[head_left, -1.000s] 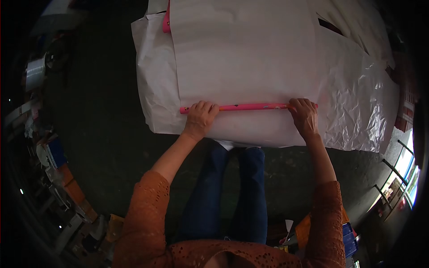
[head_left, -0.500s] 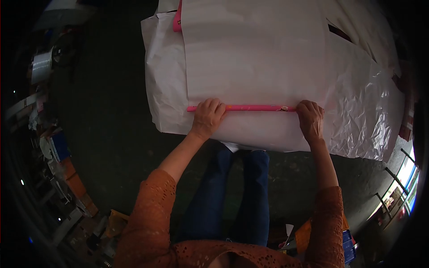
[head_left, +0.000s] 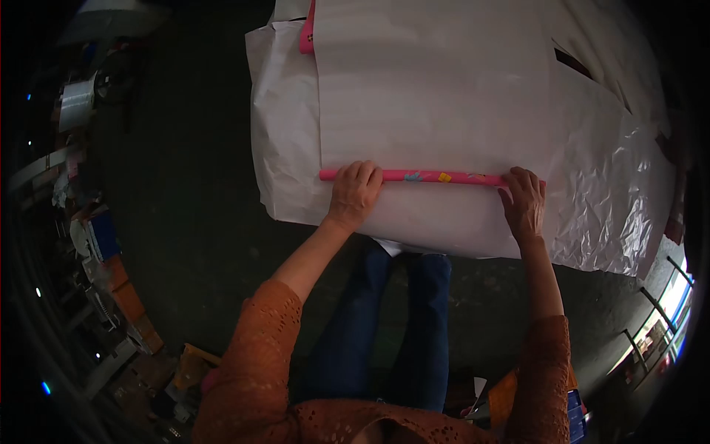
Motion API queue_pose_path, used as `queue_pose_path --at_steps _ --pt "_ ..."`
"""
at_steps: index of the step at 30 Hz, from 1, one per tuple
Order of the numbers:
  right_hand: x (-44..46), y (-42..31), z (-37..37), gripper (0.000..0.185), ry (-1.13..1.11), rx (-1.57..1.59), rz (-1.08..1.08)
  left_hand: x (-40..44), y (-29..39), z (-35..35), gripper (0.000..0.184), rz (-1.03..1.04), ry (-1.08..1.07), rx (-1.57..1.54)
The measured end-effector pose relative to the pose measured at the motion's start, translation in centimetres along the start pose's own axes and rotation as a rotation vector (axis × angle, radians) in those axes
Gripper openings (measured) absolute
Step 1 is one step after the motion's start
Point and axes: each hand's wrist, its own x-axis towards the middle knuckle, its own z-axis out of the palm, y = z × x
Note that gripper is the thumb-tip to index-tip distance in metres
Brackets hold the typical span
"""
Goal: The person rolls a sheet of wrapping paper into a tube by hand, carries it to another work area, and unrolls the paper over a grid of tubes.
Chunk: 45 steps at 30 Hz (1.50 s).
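Note:
A thin pink roll [head_left: 444, 177] with blue and yellow figures lies across a large white sheet [head_left: 436, 89], along its near edge. Near the roll's left end, my left hand [head_left: 356, 194] has its fingers curled over it. My right hand [head_left: 524, 203] grips it close to the right end, thumb on the near side. Beyond the roll the sheet lies flat, its underside hidden. A pink piece [head_left: 308, 31] shows at the sheet's far left edge.
Crinkled white wrapping [head_left: 599, 200] covers the surface on the right. Dark floor [head_left: 200, 192] lies to the left. Orange boxes [head_left: 128, 300] and a blue box [head_left: 105, 235] stand at far left. A blue crate [head_left: 577, 414] is at the lower right.
The pink roll has turned under my hands, so different figures show on it, and it looks slightly thicker. The whole view has shifted, with the sheet further right.

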Motion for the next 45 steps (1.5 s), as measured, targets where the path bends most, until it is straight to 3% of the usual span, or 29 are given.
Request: queue_pose_path --at_steps 8,12,15,17,21,23,27,30,36,39,45 --pt "-1.6 0.5 -0.3 0.019 -0.132 0.112 0.097 -1.3 -0.5 0.2 0.021 -0.014 -0.172 0.001" --pt "-1.2 0.1 0.1 0.019 -0.026 0.031 0.018 0.3 -0.2 -0.3 0.024 0.054 -0.102 0.025" --pt "-0.6 -0.6 0.0 0.024 -0.016 -0.067 0.052 0.6 0.2 -0.3 0.032 0.032 -0.102 0.093" --pt "-0.3 -1.0 0.0 0.030 -0.148 -0.041 0.127 0.3 0.4 0.0 0.039 -0.004 -0.139 0.082" --pt "-0.2 -1.7 0.6 0.033 -0.021 0.042 0.178 0.3 -0.4 0.6 0.040 0.004 -0.203 0.110" --pt "0.5 -2.8 0.3 0.026 0.077 -0.054 0.095 0.9 -0.8 0.5 0.040 0.049 -0.204 0.070" --pt "0.9 -2.7 1.8 0.027 0.022 0.011 0.051 1.3 -0.6 -0.1 0.041 -0.010 -0.313 0.053" --pt "0.4 -2.6 1.8 0.020 0.006 -0.014 0.043 0.6 0.9 0.1 0.042 -0.071 -0.168 0.035" --pt "-3.4 -2.9 1.0 0.013 -0.088 0.029 0.037 -2.9 4.8 -0.8 0.065 -0.082 -0.240 -0.130" --pt "-2.7 -3.3 0.6 0.016 -0.164 0.019 0.094 -2.6 5.0 0.2 0.072 -0.075 -0.297 -0.208" --pt "-0.9 -5.8 1.2 0.035 -0.022 -0.087 0.109 -0.3 3.7 1.2 0.077 -0.121 -0.356 -0.184"
